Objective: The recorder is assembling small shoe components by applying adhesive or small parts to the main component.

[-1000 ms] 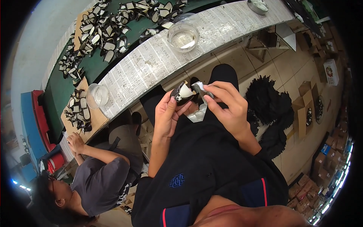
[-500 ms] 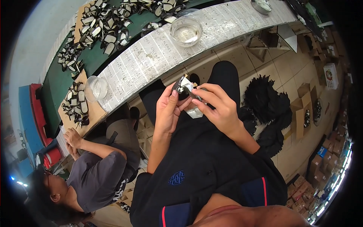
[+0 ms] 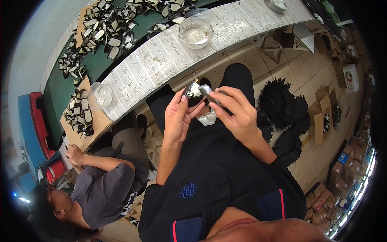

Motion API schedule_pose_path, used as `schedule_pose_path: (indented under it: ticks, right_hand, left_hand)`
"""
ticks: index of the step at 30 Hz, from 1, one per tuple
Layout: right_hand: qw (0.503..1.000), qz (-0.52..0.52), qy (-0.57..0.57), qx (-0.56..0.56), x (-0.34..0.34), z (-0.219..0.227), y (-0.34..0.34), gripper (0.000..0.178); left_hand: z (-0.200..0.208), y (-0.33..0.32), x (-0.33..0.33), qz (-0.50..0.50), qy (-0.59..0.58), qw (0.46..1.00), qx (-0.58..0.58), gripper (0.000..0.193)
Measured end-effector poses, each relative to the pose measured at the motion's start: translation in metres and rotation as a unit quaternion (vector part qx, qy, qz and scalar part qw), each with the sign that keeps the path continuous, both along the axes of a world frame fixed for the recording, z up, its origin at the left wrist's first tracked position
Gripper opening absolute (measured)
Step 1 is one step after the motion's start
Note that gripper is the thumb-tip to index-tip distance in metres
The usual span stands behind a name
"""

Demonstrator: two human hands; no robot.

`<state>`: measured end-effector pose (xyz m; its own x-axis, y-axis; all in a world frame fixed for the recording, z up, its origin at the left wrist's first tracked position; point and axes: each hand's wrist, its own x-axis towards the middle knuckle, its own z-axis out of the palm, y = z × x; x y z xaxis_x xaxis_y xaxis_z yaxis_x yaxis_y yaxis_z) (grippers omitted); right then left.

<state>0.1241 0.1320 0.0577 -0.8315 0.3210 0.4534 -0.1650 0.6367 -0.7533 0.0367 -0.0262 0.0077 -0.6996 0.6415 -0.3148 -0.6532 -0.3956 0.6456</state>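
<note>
Over my lap, my left hand [image 3: 177,117] grips a small black piece with a white face [image 3: 193,89], like those heaped on the table; its exact kind is not clear. My left thumb lies along its near side. Close by on the right, my right hand [image 3: 240,113] pinches a short grey tool [image 3: 205,90] with a pale end. The tool's end is beside the piece's white face; whether they touch I cannot tell. Below my fingers is a whitish, box-like object [image 3: 207,118], partly hidden.
A paper-covered table edge [image 3: 141,60] curves ahead, bearing clear bowls [image 3: 196,33] [image 3: 100,96]. Beyond it, many black-and-white pieces [image 3: 98,34] lie on a green surface [image 3: 94,60]. A co-worker [image 3: 107,181] sits at left. Black ragged material [image 3: 284,103] and an open carton [image 3: 320,115] are at right.
My right hand has shifted slightly right, and the tool has swung up from the piece with its pale end now showing. The left hand still grips the piece. The co-worker's hands moved slightly.
</note>
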Motion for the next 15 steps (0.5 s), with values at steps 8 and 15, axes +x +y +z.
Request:
schedule_pose_path:
  ticks: [8,15]
  right_hand:
    - [0.997,-0.044,-0.003,0.059,-0.002,0.001,0.008,0.031]
    - [0.996,-0.087,-0.005,0.022,0.002,0.005,0.028,0.027]
  left_hand:
    - [0.005,0.002,-0.001,0.009,-0.005,1.000,-0.006,0.038]
    - [0.005,-0.002,-0.002,-0.015,-0.047,0.998,0.037,0.045]
